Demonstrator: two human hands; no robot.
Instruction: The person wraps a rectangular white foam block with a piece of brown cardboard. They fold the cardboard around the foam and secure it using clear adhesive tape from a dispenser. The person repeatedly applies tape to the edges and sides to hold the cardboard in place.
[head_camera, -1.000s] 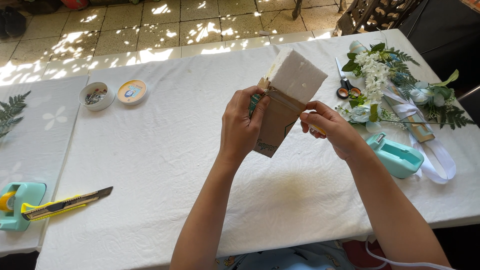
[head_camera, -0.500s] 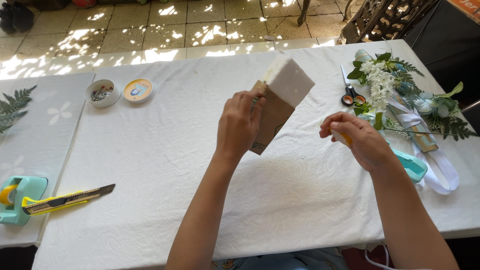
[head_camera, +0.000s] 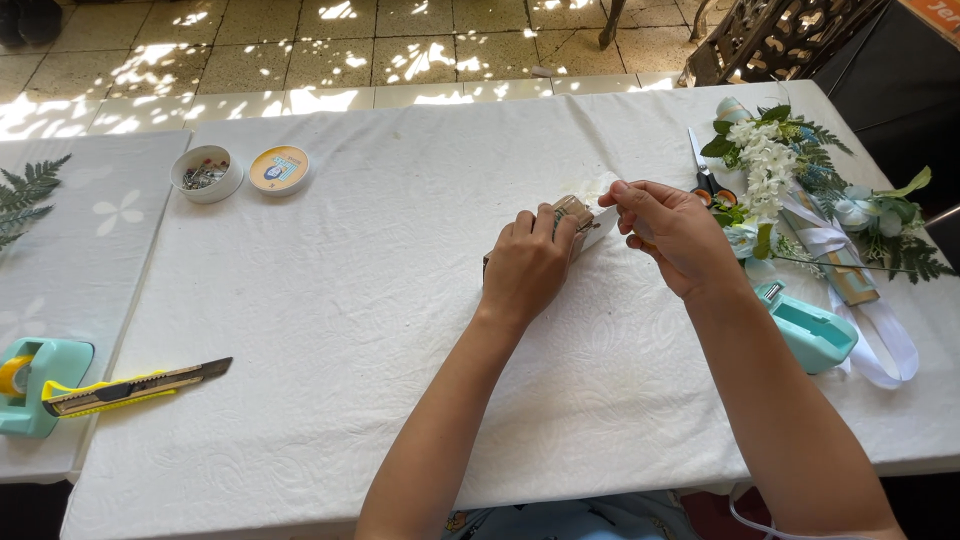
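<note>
A brown cardboard box with a white end (head_camera: 583, 222) lies on the white tablecloth (head_camera: 350, 320) near the middle of the table. My left hand (head_camera: 530, 265) presses down on top of it, covering most of it. My right hand (head_camera: 672, 235) is just to the right, with fingertips pinched together at the box's white end; whether it holds something small between them is not clear.
To the right lie white and blue artificial flowers with ribbon (head_camera: 810, 190), scissors (head_camera: 705, 175) and a teal tape dispenser (head_camera: 812, 332). At far left sit a yellow utility knife (head_camera: 130, 385), another teal dispenser (head_camera: 30, 385), a pin bowl (head_camera: 206, 173), a round tin (head_camera: 279, 169) and a fern leaf (head_camera: 30, 190).
The box was held upright in the air by my left hand. It has since come down flat onto the table, and my right hand has moved back to its white end.
</note>
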